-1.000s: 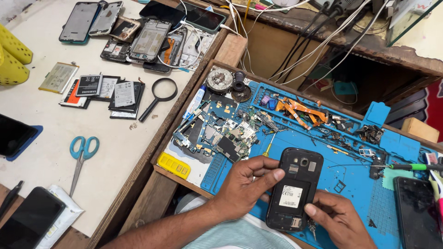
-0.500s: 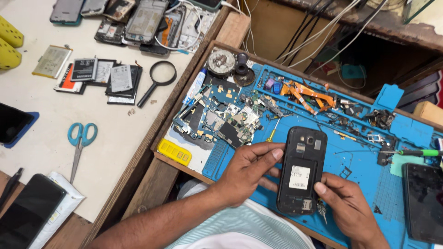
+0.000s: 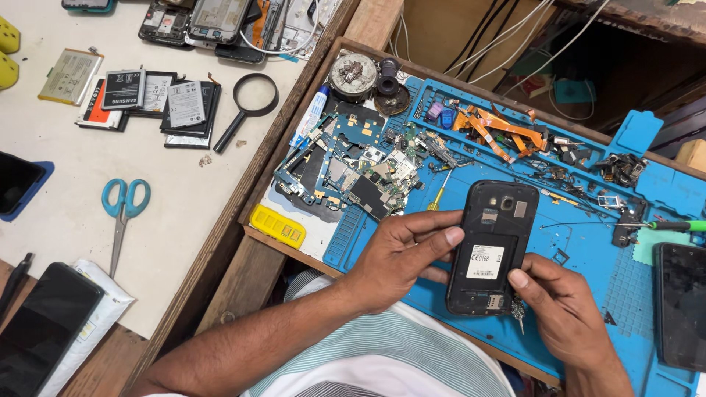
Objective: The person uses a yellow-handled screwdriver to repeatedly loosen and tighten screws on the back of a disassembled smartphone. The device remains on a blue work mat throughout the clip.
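Observation:
A black phone (image 3: 491, 246) with its back cover off lies face down over the blue repair mat (image 3: 581, 242), showing a white label and the camera. My left hand (image 3: 401, 254) grips its left edge, thumb on the rim. My right hand (image 3: 562, 312) holds the lower right corner, thumb pressed against the side. Just beyond my left hand lies a heap of circuit boards (image 3: 346, 169), with a small yellow-handled screwdriver (image 3: 439, 197) beside it.
A yellow case (image 3: 277, 226) sits at the tray's near left corner. Orange flex cables (image 3: 493, 129) and small parts lie at the back of the mat. Another dark phone (image 3: 680, 305) rests at right. On the white table: scissors (image 3: 123, 213), magnifying glass (image 3: 246, 106), batteries (image 3: 158, 99).
The view has drifted down and left, so the phone and both hands now sit slightly further right in the picture. Both hands keep their hold on the phone.

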